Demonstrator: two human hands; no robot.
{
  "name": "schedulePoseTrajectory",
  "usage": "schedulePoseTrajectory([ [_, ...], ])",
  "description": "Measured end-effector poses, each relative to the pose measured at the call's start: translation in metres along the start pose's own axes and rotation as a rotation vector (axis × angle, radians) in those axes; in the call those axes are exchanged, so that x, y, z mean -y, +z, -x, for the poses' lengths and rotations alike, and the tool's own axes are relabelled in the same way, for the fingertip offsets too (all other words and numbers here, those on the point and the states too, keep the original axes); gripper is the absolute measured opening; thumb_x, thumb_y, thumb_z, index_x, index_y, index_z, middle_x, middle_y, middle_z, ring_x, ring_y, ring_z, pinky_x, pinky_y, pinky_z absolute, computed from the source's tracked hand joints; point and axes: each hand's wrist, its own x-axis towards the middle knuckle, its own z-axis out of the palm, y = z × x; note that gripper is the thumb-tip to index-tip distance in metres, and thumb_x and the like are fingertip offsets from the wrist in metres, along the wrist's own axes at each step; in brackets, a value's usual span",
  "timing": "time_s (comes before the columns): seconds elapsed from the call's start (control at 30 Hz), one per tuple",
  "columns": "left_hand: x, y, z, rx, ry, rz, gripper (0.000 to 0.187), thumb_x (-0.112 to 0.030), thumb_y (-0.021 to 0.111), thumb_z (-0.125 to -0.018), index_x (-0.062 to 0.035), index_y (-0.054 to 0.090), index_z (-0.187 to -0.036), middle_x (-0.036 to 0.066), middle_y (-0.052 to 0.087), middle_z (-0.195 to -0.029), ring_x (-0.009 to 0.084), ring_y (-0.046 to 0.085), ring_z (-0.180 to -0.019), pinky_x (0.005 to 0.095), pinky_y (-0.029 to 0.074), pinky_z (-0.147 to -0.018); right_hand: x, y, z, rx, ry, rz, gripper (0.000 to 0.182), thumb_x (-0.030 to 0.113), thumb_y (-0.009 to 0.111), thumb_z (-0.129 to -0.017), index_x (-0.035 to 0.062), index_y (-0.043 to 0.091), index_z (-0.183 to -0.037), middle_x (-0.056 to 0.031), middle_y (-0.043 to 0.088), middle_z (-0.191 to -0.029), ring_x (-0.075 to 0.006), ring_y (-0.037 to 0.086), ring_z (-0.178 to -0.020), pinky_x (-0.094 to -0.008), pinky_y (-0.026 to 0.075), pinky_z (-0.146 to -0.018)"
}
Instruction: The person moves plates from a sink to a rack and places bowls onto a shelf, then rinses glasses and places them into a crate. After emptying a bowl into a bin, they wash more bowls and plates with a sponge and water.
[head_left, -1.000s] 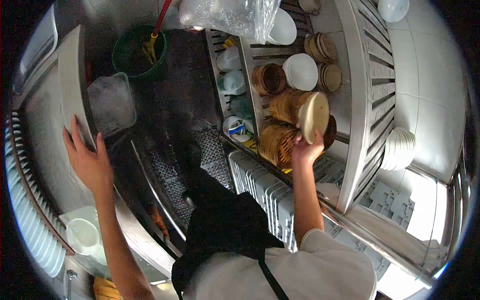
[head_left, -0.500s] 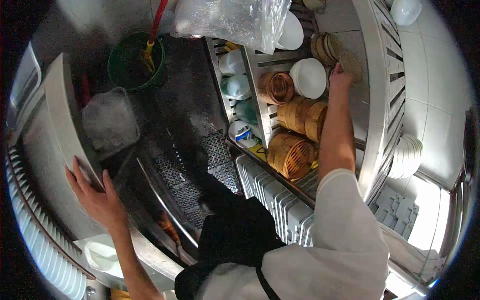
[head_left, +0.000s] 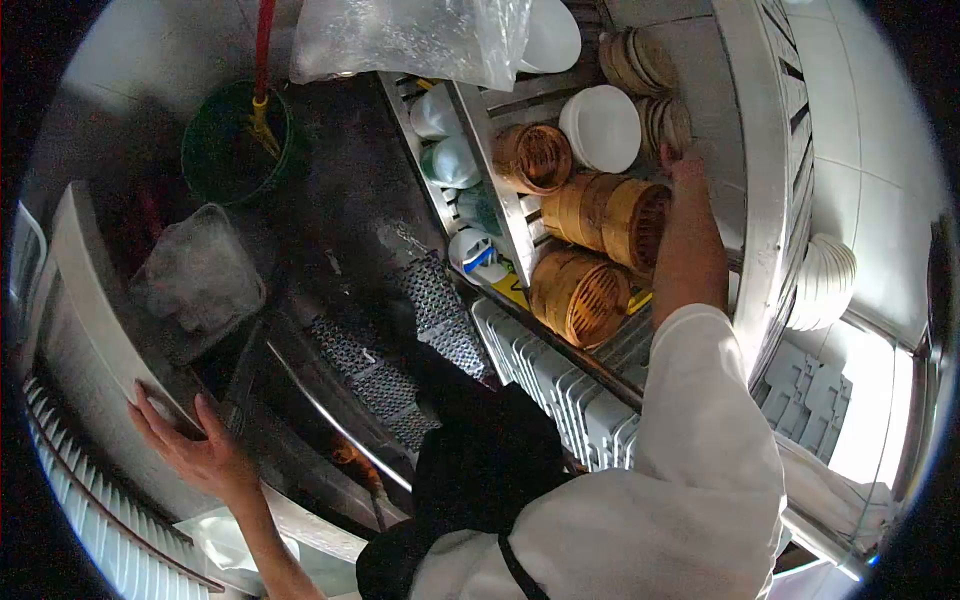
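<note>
Left hand (head_left: 192,440) — fingers spread on counter edge (head_left: 88,262), holding nothing; right hand (head_left: 685,168) — at two lid stacks (head_left: 664,124), grip unclear.

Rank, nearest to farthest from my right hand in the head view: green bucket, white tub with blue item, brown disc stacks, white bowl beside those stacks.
1. Brown disc stacks: one is at the right hand.
2. White bowl: left of those stacks.
3. White tub: farther left, lower in view.
4. Green bucket: upper left.
</note>
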Motion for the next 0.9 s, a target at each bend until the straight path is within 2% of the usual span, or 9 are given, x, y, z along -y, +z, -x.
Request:
schedulePoseTrajectory([
  [0.17,0.003,0.0,0.0,0.002,-0.002,-0.036,0.064,-0.037,0.067,-0.094,-0.0175,0.046,-0.151,0.022,0.036,-0.158,0.0403,0.034,-0.146,0.0514,0.032,-0.116,0.003,-0.019,-0.02,0.001,0.0,-0.105,0.065,0.056,0.061,-0.091,-0.0017,0.065,-0.12,-0.0175,0.067,-0.114,-0.0293,0.065,-0.103,-0.0381,0.053,-0.088],
  [0.3,0.006,0.0,-0.001,-0.008,0.028,-0.04,0.065,-0.039,0.066,-0.094,-0.0186,0.044,-0.152,0.022,0.036,-0.158,0.0404,0.034,-0.146,0.0514,0.032,-0.116,0.028,-0.048,0.043,-0.041,-0.13,-0.593,0.047,0.044,0.06,-0.095,0.0003,0.068,-0.111,-0.0112,0.069,-0.101,-0.0235,0.065,-0.093,-0.037,0.052,-0.082],
  [0.43,0.003,-0.001,0.002,-0.008,0.015,-0.013,0.065,-0.039,0.066,-0.094,-0.0201,0.044,-0.152,0.023,0.036,-0.158,0.0408,0.036,-0.145,0.0511,0.033,-0.115,0.112,-0.053,0.252,-0.125,-0.625,-0.891,0.028,0.028,0.059,-0.098,0.0022,0.07,-0.103,-0.0094,0.071,-0.101,-0.0206,0.066,-0.087,-0.0366,0.051,-0.077],
  [0.5,0.001,-0.002,0.002,-0.021,0.023,0.002,0.064,-0.038,0.066,-0.095,-0.0202,0.044,-0.152,0.023,0.036,-0.157,0.0411,0.036,-0.145,0.051,0.034,-0.114,0.127,-0.024,0.339,-0.21,-0.893,-0.853,0.023,0.023,0.058,-0.096,0.0075,0.069,-0.11,-0.0178,0.071,-0.109,-0.0316,0.068,-0.103,-0.0422,0.05,-0.092],
  [0.53,0.0,-0.003,0.002,-0.027,0.028,0.007,0.064,-0.038,0.066,-0.095,-0.0202,0.044,-0.152,0.023,0.037,-0.157,0.0413,0.037,-0.144,0.0509,0.034,-0.114,0.129,-0.031,0.404,-0.163,-0.848,-0.764,0.017,0.016,0.062,-0.091,0.0069,0.071,-0.102,-0.0157,0.073,-0.095,-0.0305,0.07,-0.091,-0.0414,0.055,-0.082],
  [0.57,0.001,-0.003,0.002,-0.023,0.048,0.015,0.064,-0.038,0.067,-0.094,-0.0201,0.044,-0.152,0.024,0.037,-0.157,0.0417,0.037,-0.144,0.0508,0.035,-0.113,0.128,-0.004,0.43,-0.223,-1.043,-0.813,0.014,0.014,0.064,-0.087,0.0071,0.073,-0.096,-0.0144,0.073,-0.087,-0.0297,0.071,-0.084,-0.0404,0.056,-0.076],
  [0.63,0.004,-0.003,0.001,-0.017,0.076,0.026,0.065,-0.037,0.067,-0.094,-0.0198,0.044,-0.152,0.025,0.038,-0.156,0.0424,0.039,-0.143,0.0505,0.036,-0.112,0.117,0.04,0.494,-0.148,-1.207,-0.901,0.009,0.01,0.064,-0.086,0.0071,0.07,-0.092,-0.0147,0.069,-0.09,-0.0348,0.068,-0.084,-0.0428,0.056,-0.073],
  [0.83,0.011,0.001,0.007,-0.075,0.059,0.067,0.065,-0.037,0.069,-0.093,-0.0189,0.046,-0.15,0.028,0.043,-0.151,0.0434,0.044,-0.138,0.0495,0.039,-0.11,0.012,0.117,0.619,0.556,-1.406,-0.519,0.016,0.017,0.062,-0.092,0.0033,0.069,-0.098,-0.0168,0.067,-0.098,-0.0382,0.066,-0.09,-0.0479,0.054,-0.08],
  [0.9,0.01,0.001,0.009,-0.135,0.095,-0.016,0.064,-0.036,0.07,-0.092,-0.0119,0.049,-0.147,0.028,0.047,-0.146,0.0438,0.048,-0.134,0.05,0.04,-0.108,-0.02,0.133,0.64,0.673,-1.532,-0.423,0.018,0.019,0.062,-0.092,0.003,0.069,-0.099,-0.0173,0.067,-0.098,-0.0376,0.066,-0.09,-0.0483,0.054,-0.08],
])
